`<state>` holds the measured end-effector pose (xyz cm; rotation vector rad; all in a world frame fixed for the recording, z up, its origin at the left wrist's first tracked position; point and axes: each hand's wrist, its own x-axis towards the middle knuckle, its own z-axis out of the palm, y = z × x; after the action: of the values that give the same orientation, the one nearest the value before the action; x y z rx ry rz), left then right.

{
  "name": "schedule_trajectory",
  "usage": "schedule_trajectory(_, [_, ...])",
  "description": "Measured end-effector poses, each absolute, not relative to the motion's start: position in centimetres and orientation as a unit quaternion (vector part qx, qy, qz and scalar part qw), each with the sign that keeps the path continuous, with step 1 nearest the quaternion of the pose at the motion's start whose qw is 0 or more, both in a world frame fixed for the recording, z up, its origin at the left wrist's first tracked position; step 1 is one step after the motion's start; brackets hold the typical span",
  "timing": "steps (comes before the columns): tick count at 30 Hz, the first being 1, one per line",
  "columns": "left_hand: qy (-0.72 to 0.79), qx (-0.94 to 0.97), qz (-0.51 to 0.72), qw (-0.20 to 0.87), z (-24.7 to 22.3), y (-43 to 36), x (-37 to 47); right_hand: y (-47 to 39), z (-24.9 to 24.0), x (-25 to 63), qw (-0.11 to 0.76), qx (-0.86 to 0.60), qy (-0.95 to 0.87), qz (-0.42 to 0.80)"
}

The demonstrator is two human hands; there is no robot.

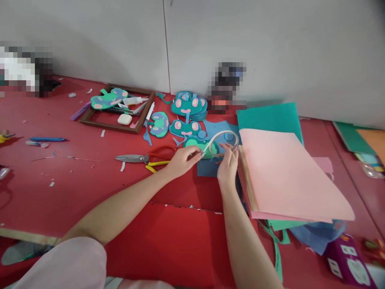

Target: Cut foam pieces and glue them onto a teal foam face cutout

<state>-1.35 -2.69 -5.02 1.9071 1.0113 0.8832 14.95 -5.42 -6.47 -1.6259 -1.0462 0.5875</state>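
Note:
A roll of white tape [235, 138] is held upright by my right hand [227, 162], whose fingers close on its lower right side. A short strip of the tape stretches left from the roll to my left hand [186, 159], which pinches its loose end between thumb and forefinger. Just beneath the strip lies a green foam shape [192, 142] on blue sheets [207, 168]. Left of my left hand, scissors [132, 158] with red handles rest on the red table [99, 204], beside a yellow-handled tool [158, 163].
Decorated foam faces [187, 105] are stacked near the wall. A brown wooden frame [116, 127] holds glue and a white eraser-like piece [124, 119]. Pink sheets [288, 172] lie on the right over green ones. A blue pen [48, 139] lies left; a purple box [345, 261] is lower right.

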Motion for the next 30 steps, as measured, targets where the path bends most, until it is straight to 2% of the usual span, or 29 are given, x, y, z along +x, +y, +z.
schedule_trajectory(4, [0.394,0.728,0.386,0.406,-5.2,-2.7,-1.4,-5.7,-6.2,14.6,0.537,-0.655,-0.461,0.265])
schedule_trajectory(11, [0.384,0.727,0.385,0.420,-4.8,-2.9,-1.3,-5.7,-6.1,14.2,0.510,-0.638,-0.509,0.271])
schedule_trajectory(17, [0.410,0.720,0.405,0.387,-5.0,-2.8,-1.3,-6.2,-5.3,14.3,0.542,-0.677,-0.479,0.136])
schedule_trajectory(22, [0.395,0.766,0.372,0.344,-5.3,-2.7,-1.3,-7.1,-4.8,13.4,0.501,-0.582,-0.590,0.250])
schedule_trajectory(30, [0.386,0.773,0.368,0.344,-6.1,-2.4,-1.3,-6.6,-4.7,13.1,0.480,-0.597,-0.616,0.184])
